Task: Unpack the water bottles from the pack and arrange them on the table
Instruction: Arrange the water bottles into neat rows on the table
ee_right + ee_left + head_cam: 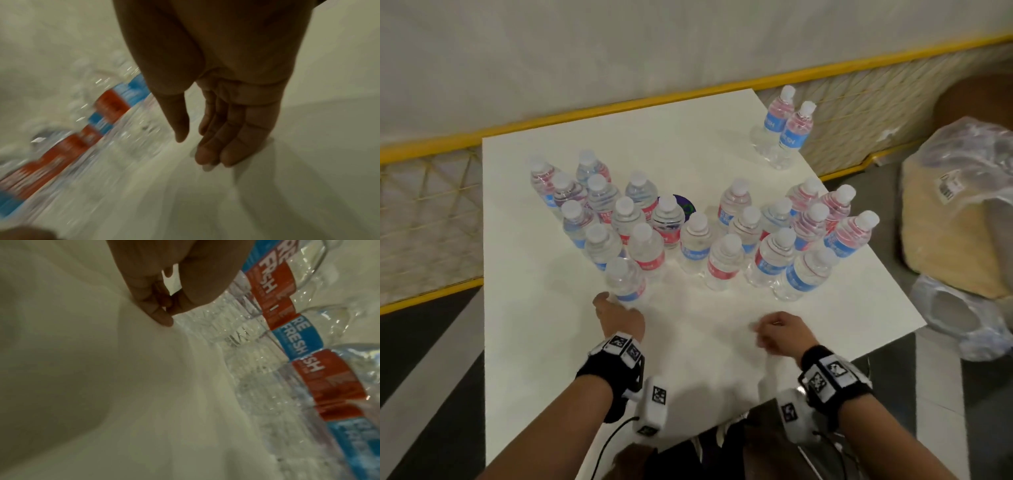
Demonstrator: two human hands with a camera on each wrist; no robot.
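Several small water bottles with red or blue labels stand in two clusters on the white table. Two more bottles stand at the far right corner. My left hand sits just in front of the nearest bottle. In the left wrist view its fingers curl loosely toward the thumb with nothing between them, beside the bottle bases. My right hand hovers low over the near table, blurred. Its fingers are straight and empty.
Crumpled clear plastic wrap and a wrapped tan bundle lie off the table's right edge. A yellow-framed mesh barrier runs behind and to the left. A dark round sticker shows between the clusters.
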